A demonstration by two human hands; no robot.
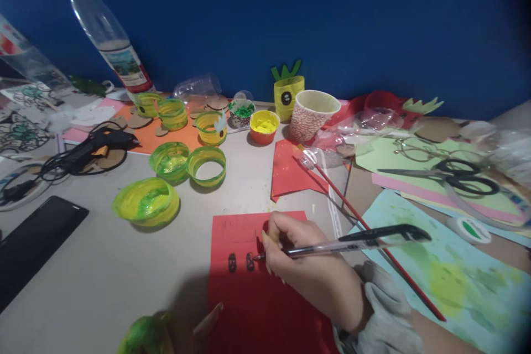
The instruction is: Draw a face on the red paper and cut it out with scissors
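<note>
Now the right hand (311, 279) pinches the pen (357, 244), pointing left at the red paper (249, 304)'s right dark spot (249, 262); left hand (208, 321) near, can't tell its grip.

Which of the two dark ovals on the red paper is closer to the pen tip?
The right oval in the picture; the pen points at its edge, while the left oval lies farther away.

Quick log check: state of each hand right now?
Left hand: partly cut off at the bottom edge; its grip cannot be told.
Right hand: closed, holding a slim black-and-clear plastic pen, tip at the red paper sheet.
</note>
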